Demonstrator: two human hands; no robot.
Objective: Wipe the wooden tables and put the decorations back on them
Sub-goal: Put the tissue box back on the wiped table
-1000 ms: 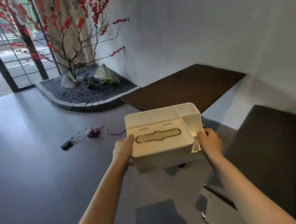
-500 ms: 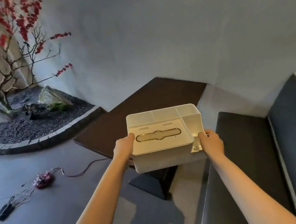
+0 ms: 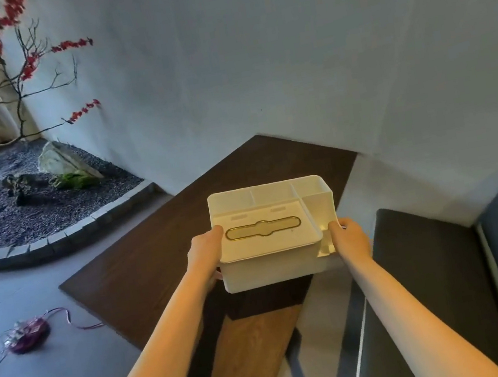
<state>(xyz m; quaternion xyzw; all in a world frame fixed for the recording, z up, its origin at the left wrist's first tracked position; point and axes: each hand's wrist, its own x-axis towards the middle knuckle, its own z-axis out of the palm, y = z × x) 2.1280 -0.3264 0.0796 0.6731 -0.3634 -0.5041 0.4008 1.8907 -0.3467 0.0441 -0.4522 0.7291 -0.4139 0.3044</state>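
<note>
White plastic tissue box (image 3: 272, 233) is held at frame centre, gripped at its sides by the left hand (image 3: 205, 250) and right hand (image 3: 348, 236), above the dark wooden table (image 3: 143, 270). Wiping appears done; the box is not yet set down, and a purple string light (image 3: 27, 332) lies on the floor at lower left.

Box (image 3: 268, 237) above table (image 3: 143, 270), bench (image 3: 431, 257) right.

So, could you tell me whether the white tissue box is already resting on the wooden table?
No, the left hand and right hand hold the white tissue box above the wooden table.
</note>
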